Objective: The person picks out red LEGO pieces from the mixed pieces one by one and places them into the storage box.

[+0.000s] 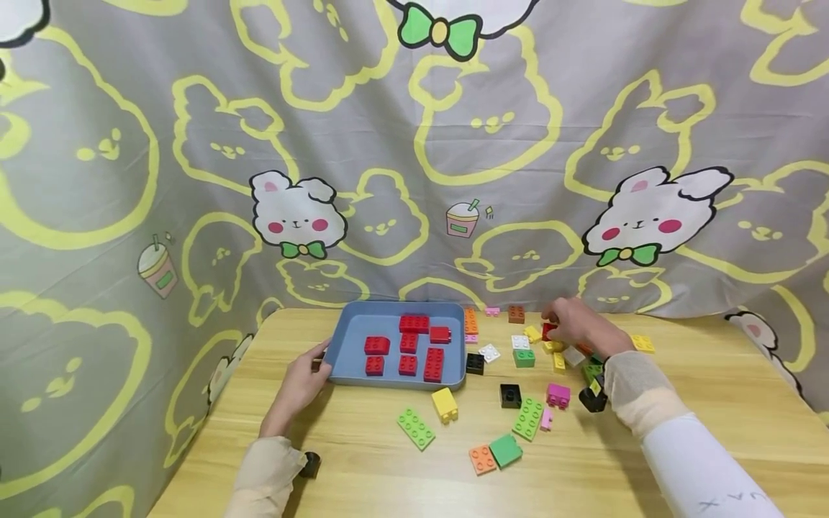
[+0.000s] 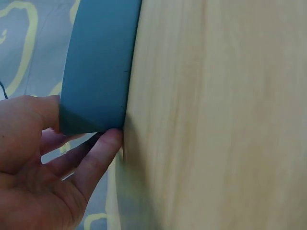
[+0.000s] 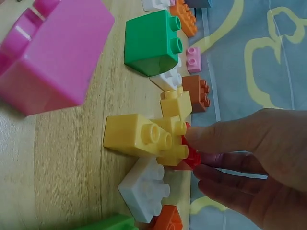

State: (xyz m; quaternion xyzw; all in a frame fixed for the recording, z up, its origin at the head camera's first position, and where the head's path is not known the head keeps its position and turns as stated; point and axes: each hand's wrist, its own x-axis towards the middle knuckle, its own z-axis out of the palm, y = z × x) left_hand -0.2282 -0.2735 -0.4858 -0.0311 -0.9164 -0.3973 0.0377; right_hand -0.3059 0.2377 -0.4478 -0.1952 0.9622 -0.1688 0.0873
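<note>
My left hand (image 1: 304, 380) holds the near left corner of a blue-grey tray (image 1: 396, 382). In the left wrist view the thumb lies at the tray's rim and a fingertip is at its bottom edge. Several red toy bricks (image 1: 434, 365) lie spread inside the tray. At the back right, my right hand (image 1: 574, 321) pinches a red brick (image 3: 193, 156) between thumb and fingers. That brick sits right behind two yellow bricks (image 3: 127, 135), which hide part of it in the right wrist view.
Right of the tray lie loose bricks, among them a green brick (image 1: 524, 358), a magenta brick (image 1: 558, 395) and a black brick (image 1: 475, 363). A yellow brick (image 1: 445, 405) and a lime brick (image 1: 416, 429) lie before the tray. A patterned curtain (image 1: 388, 144) hangs behind the table.
</note>
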